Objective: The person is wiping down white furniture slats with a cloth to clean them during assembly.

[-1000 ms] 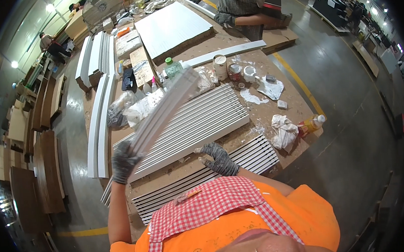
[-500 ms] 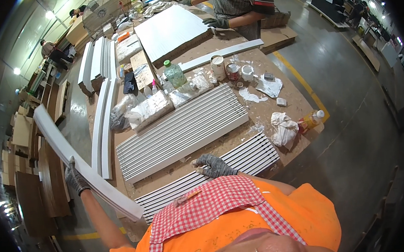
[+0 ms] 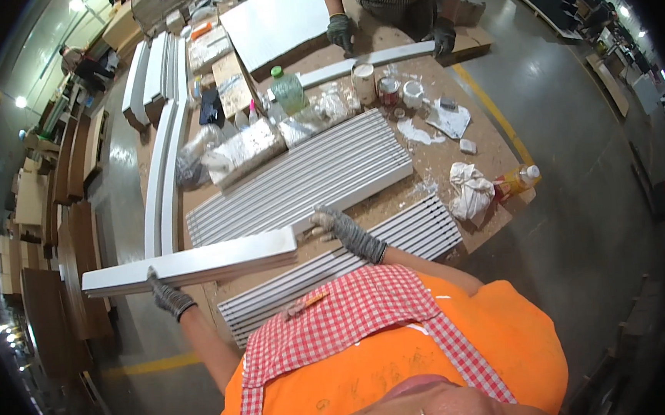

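A long white board (image 3: 190, 260) with grooved edges lies level across my left side, over the near left part of the workbench. My left hand (image 3: 170, 294), in a grey glove, grips it from below near its middle. My right hand (image 3: 350, 233), also gloved, reaches toward the board's right end with fingers apart, and a small gap seems to remain. Behind the hands lies a stack of white slats (image 3: 300, 179) packed side by side. Closer to my body is a second row of white slats (image 3: 419, 236) with dark gaps, partly hidden by the held board and my apron.
Wrapped blocks (image 3: 244, 152), a green-capped bottle (image 3: 288, 91), paint cans (image 3: 365, 84), a white rag (image 3: 472, 194) and a yellow bottle (image 3: 516, 181) stand on the bench. Long white strips (image 3: 159, 181) line its left side. Across it, a co-worker's gloved hands (image 3: 341, 33) touch another strip.
The board in my left hand has swung from steeply slanted to nearly level. My right hand has lifted slightly toward its end. The co-worker's hands have moved from the white panel to the strip.
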The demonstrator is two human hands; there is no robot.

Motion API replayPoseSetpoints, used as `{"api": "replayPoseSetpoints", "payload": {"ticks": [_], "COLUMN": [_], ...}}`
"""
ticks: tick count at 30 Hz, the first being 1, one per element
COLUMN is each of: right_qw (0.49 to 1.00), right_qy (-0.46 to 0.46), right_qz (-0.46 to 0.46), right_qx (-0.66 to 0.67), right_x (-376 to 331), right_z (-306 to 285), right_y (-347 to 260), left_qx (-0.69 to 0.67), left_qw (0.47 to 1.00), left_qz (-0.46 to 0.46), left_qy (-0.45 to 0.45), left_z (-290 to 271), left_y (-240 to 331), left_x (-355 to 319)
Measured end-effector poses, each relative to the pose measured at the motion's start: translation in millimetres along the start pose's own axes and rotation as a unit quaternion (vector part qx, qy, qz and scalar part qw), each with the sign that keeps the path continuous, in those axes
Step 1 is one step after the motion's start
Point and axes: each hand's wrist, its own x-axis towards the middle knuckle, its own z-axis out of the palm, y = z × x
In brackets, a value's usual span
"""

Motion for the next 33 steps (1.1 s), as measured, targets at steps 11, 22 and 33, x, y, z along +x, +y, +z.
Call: {"api": "replayPoseSetpoints", "payload": {"ticks": [11, 22, 33], "right_qw": [0.956, 0.935, 0.905], "right_qy": [0.234, 0.256, 0.316], "right_qz": [-0.053, -0.110, 0.055], "right_qx": [-0.170, -0.222, -0.280], "right_x": [-31.6, -56.8, -55.5], "right_z": [-38.3, -181.9, -192.1], "right_y": [-44.1, -85.6, -102.8], "left_qx": [-0.104, 0.049, 0.041], "left_qw": [0.957, 0.848, 0.829], "left_qz": [-0.217, -0.405, -0.512], "left_qy": [-0.162, -0.337, -0.221], "left_z": [24.8, 41.3, 55.9], "left_y": [-81.9, -80.1, -103.2], "left_x": [-139.2, -225.4, -242.8]}}
